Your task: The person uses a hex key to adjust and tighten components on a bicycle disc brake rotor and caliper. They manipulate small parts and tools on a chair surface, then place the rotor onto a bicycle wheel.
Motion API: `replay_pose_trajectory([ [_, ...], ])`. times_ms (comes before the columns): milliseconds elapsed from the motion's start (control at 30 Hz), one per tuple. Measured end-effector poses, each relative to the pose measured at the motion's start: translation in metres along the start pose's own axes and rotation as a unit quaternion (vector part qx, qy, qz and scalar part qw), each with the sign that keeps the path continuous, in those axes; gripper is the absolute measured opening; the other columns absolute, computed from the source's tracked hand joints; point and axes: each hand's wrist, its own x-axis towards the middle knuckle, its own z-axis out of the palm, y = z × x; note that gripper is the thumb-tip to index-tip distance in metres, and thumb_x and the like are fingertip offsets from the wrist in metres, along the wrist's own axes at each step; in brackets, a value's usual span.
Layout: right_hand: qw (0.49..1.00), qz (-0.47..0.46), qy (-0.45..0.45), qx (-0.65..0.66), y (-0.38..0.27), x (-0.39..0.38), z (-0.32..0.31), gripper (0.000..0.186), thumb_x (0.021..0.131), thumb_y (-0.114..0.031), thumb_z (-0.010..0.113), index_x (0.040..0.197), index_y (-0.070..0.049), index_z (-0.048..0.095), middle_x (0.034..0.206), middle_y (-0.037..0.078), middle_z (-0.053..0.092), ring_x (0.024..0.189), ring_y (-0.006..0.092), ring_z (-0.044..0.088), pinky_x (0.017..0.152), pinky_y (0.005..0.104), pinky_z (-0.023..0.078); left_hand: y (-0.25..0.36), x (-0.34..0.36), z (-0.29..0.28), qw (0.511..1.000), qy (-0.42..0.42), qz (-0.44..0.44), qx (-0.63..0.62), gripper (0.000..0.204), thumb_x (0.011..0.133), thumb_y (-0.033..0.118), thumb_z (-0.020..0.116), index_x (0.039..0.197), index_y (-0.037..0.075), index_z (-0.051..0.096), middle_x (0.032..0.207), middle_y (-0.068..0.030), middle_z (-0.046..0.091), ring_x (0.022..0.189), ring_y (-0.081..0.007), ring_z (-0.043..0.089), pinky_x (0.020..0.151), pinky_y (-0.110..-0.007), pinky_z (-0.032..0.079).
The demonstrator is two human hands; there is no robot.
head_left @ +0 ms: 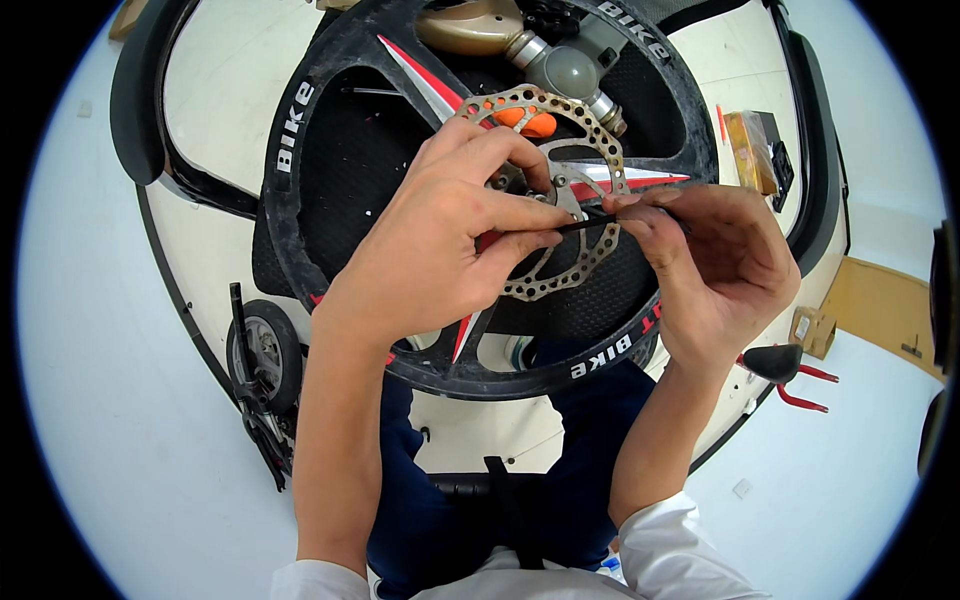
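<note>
A black bicycle wheel (302,245) with red and white spokes lies flat in front of me over a dark surface. At its middle sits a silver disc brake rotor (608,150) with holes round its rim. My left hand (455,215) is over the rotor's left side, closed, with thumb and index finger pinching one end of a thin black rod (587,223). Farther along the rod, the closed fingertips of my right hand (715,260) grip it above the rotor's right edge. My left fingers partly hide the hub, and whether the rod touches it I cannot tell.
Beyond the rotor lie an orange-handled tool (527,123) and a gold and grey metal tool (575,72). Black armrests (143,110) flank the work. A small wheel (270,355) stands low at left; boxes (750,150) and a black saddle-shaped piece (773,361) are at right.
</note>
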Motion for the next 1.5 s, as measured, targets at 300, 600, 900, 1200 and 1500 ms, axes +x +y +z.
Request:
replay_pose_trajectory([
  [300, 0.995, -0.047, -0.057, -0.063, -0.008, 0.001, -0.001, 0.021, 0.08, 0.01, 0.076, 0.084, 0.007, 0.056, 0.085, 0.024, 0.072, 0.083, 0.0285, 0.075, 0.074, 0.0344, 0.062, -0.004, -0.002, -0.002, 0.999, 0.026, 0.032, 0.014, 0.034, 0.065, -0.004, 0.075, 0.096, 0.01, 0.08, 0.099, -0.0037, 0.066, 0.097, -0.023, 0.059, 0.081, -0.033, 0.05],
  [600, 0.989, -0.061, -0.085, -0.101, -0.023, -0.002, 0.005, 0.026, 0.069, 0.014, 0.079, 0.085, 0.007, 0.06, 0.09, 0.026, 0.072, 0.085, 0.029, 0.075, 0.073, 0.0312, 0.06, 0.003, -0.005, 0.006, 0.991, 0.102, 0.081, 0.021, 0.026, 0.059, -0.004, 0.077, 0.083, 0.004, 0.073, 0.086, -0.004, 0.068, 0.085, -0.0234, 0.062, 0.074, -0.034, 0.052],
  [900, 0.987, -0.059, -0.152, -0.006, -0.011, 0.003, -0.009, 0.027, 0.064, -0.003, 0.087, 0.087, 0.002, 0.074, 0.085, 0.012, 0.074, 0.074, 0.0218, 0.073, 0.067, 0.0265, 0.056, 0.011, -0.009, 0.013, 0.989, 0.095, 0.084, 0.079, 0.028, 0.062, -0.006, 0.073, 0.087, 0.004, 0.073, 0.085, -0.0048, 0.068, 0.083, -0.0244, 0.061, 0.073, -0.034, 0.051],
  [1200, 0.999, 0.027, 0.006, -0.018, -0.016, -0.009, 0.017, 0.021, 0.072, -0.005, 0.085, 0.091, -0.001, 0.076, 0.079, 0.009, 0.074, 0.062, 0.0113, 0.069, 0.057, 0.0218, 0.054, 0.016, -0.026, 0.034, 0.975, 0.203, 0.045, 0.073, 0.029, 0.061, -0.006, 0.077, 0.088, 0.003, 0.074, 0.086, -0.0077, 0.069, 0.079, -0.0253, 0.066, 0.069, -0.033, 0.054],
  [1500, 0.996, -0.049, -0.036, -0.068, -0.021, -0.002, 0.017, 0.018, 0.071, -0.001, 0.078, 0.088, -0.001, 0.074, 0.079, 0.009, 0.072, 0.064, 0.0159, 0.066, 0.058, 0.0231, 0.053, 0.015, -0.028, 0.054, 0.953, 0.277, 0.092, 0.074, 0.026, 0.066, -0.01, 0.077, 0.089, -0.003, 0.069, 0.086, -0.0111, 0.068, 0.078, -0.0289, 0.067, 0.069, -0.035, 0.056],
])
